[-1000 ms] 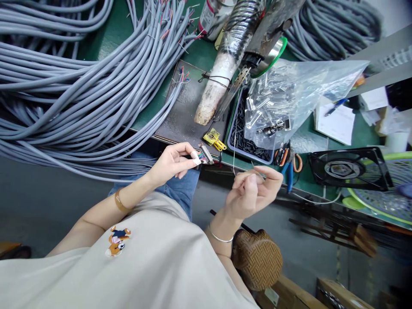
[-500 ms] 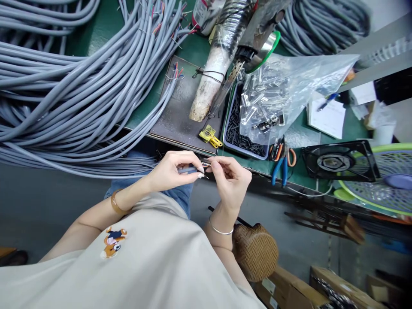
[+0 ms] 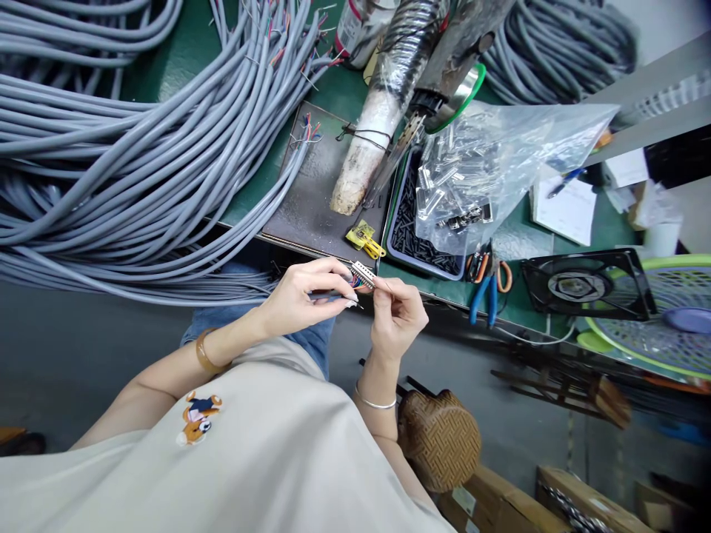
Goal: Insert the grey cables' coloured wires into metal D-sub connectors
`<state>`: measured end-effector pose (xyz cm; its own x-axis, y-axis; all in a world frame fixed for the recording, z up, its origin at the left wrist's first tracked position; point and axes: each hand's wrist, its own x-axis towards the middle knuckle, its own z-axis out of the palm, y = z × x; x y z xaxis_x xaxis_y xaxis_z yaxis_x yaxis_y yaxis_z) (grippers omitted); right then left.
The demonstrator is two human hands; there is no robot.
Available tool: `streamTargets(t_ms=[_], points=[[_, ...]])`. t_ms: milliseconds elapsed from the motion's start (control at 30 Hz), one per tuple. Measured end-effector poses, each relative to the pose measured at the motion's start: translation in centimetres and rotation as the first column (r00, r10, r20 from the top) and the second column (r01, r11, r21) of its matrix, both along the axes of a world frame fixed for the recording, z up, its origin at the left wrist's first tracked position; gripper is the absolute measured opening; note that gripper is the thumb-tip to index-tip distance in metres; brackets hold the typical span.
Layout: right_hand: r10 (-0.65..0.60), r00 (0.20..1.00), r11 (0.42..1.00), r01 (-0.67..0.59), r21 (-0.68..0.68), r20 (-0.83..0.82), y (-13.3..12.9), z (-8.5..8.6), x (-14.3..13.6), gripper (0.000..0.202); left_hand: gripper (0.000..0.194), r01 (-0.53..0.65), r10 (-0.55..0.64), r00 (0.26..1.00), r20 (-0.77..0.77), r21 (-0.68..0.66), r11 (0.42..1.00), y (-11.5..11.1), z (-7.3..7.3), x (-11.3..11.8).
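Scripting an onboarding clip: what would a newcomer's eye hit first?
First, the thick mass of grey cables sweeping over the bench at left. Next, the connector with coloured wires between the left hand and right hand, by the bench's front edge. Then the clear bag lying partly over a tray, right of centre.

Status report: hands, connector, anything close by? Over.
Left hand holding wired connector. Right hand at its other end. Connector by near edge of bench. Yellow tool lying just beyond.

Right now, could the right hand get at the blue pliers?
Probably yes: the blue pliers lie near the right hand, with nothing seen between, though it is busy at the connector.
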<state>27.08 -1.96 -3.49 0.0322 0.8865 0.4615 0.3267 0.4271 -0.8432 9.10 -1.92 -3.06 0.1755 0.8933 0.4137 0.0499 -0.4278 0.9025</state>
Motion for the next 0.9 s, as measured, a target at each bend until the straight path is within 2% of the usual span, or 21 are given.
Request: streamTargets(t_ms=[167,600,700,800,900], points=[[0.007,1.0,1.0,-0.007,0.012,-0.009,-0.1,0.0,0.0,0.008,0.007,0.005,-0.006,1.0,0.011,0.046,0.999,0.0,0.2,0.0],[-0.045,0.992,0.999,0.043,0.018,0.115,-0.5,0.3,0.3,0.014,0.009,0.058,-0.056,0.997,0.045,-0.041,0.998,-0.2,0.2,-0.2],[-0.092,0.977,0.995,0.086,0.04,0.194,-0.6,0.6,0.6,0.026,0.006,0.067,-0.062,0.993,0.097,-0.047,0.997,-0.1,0.4,-0.2],[-0.059,0.965,0.996,0.074,-0.048,0.256,-0.5,1.0,0.8,0.036,0.003,0.115,-0.093,0.974,0.205,-0.102,0.988,-0.1,0.6,-0.1],[-0.003,0.971,0.978,0.052,-0.2,0.238,-0.4,1.6,0.6,0.036,0.007,0.172,-0.097,0.956,0.277,-0.258,0.951,-0.2,0.6,0.0]])
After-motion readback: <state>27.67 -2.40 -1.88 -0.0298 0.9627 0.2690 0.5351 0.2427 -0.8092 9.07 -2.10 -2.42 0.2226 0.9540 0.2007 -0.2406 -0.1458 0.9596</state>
